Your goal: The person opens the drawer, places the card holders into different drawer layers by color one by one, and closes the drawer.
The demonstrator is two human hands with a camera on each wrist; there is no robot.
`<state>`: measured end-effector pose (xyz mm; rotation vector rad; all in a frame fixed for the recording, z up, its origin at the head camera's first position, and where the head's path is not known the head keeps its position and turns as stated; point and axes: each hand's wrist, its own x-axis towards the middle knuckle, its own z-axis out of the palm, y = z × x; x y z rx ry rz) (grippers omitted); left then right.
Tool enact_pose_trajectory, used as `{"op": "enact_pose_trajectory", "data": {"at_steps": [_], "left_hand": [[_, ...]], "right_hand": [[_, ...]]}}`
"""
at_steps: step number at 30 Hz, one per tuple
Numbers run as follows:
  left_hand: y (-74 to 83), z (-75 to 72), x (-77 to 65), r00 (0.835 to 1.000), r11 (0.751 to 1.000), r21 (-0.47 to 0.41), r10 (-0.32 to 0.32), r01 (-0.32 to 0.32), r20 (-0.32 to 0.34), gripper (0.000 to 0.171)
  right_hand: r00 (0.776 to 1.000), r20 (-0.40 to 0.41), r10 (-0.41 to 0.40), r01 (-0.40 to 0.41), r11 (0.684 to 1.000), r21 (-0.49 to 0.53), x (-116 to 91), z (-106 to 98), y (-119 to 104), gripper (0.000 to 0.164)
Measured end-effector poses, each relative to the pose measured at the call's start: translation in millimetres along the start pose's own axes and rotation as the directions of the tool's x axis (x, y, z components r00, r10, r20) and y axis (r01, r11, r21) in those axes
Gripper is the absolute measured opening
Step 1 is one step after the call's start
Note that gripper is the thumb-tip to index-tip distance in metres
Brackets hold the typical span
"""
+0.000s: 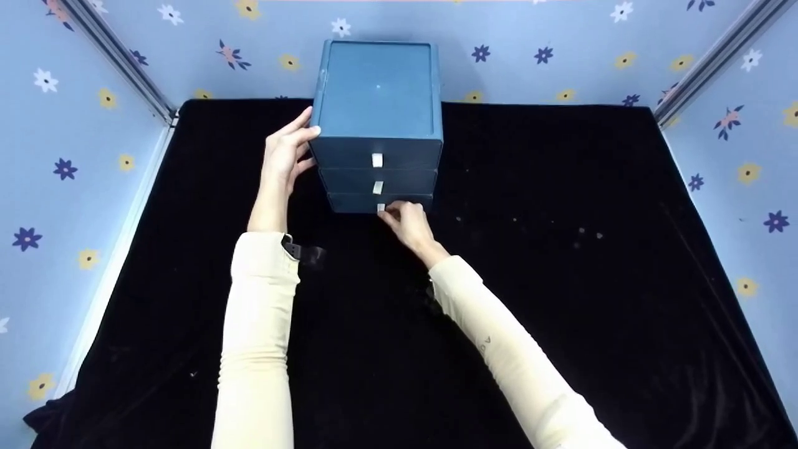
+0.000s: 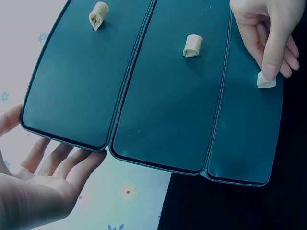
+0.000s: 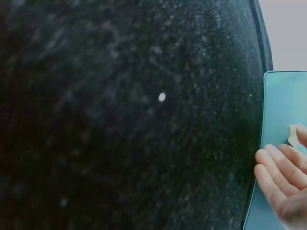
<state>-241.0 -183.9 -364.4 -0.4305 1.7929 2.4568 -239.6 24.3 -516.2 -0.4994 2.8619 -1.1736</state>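
Observation:
A blue three-drawer box (image 1: 379,93) stands at the back of the black cloth, its drawers closed and each front fitted with a small pale pull tab. At its left side, my left hand (image 1: 288,149) steadies it with the thumb by the top front corner and the fingers extended along the side wall. Down at the lowest drawer (image 2: 244,129), my right hand (image 1: 408,224) pinches the pale pull tab (image 2: 266,80) between thumb and fingers. The tabs of the middle drawer (image 1: 378,187) and top drawer (image 1: 377,160) are untouched.
Black cloth (image 1: 561,280) covers the table, with a few pale specks to the right of the box. Flower-patterned blue panels (image 1: 523,50) enclose the back and both sides. A dark strap (image 1: 302,251) sits at the left wrist.

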Motion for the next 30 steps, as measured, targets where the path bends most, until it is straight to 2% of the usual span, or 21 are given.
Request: {"op": "enact_pose_trajectory", "data": {"at_steps": [7,10,12,15,19,22,26,30], "left_hand": [[4.7,2.7,-8.1,0.997,0.989,0.144,0.022,-0.011,-0.077,0.047],[5.1,3.4,-10.5,0.99,0.968,0.246,0.08,-0.05,-0.114,0.044],[4.2,3.7,-11.5,0.979,0.94,0.327,0.146,-0.094,-0.14,0.041],[1.4,4.1,-12.1,0.946,0.861,0.477,0.281,-0.174,-0.162,0.037],[-3.0,5.2,-13.1,0.881,0.705,0.666,0.449,-0.246,-0.149,0.034],[-6.9,6.1,-16.8,0.851,0.618,0.75,0.504,-0.236,-0.148,0.035],[-13.6,7.6,-24.4,0.815,0.534,0.812,0.564,-0.237,-0.133,0.036],[-23.7,8.9,-32.8,0.752,0.429,0.853,0.656,-0.299,-0.066,0.038]], "right_hand": [[0.999,-0.002,-0.033,0.033,0.999,0.023,-7.4,-9.0,9.7,0.02],[0.999,-0.008,-0.042,0.043,0.998,0.037,-10.2,-14.8,13.6,0.019],[0.999,-0.009,-0.046,0.047,0.998,0.048,-12.3,-19.6,15.8,0.019],[0.999,-0.013,-0.048,0.048,0.997,0.062,-16.0,-26.7,19.4,0.019],[0.998,-0.025,-0.053,0.054,0.996,0.066,-21.2,-35.6,26.2,0.018],[0.998,-0.025,-0.054,0.055,0.997,0.058,-26.2,-43.0,31.4,0.019],[0.999,-0.016,-0.04,0.041,0.999,0.034,-33.4,-56.5,38.7,0.02],[0.999,-0.012,-0.037,0.037,0.999,-0.022,-40.9,-72.4,45.8,0.022]]}}
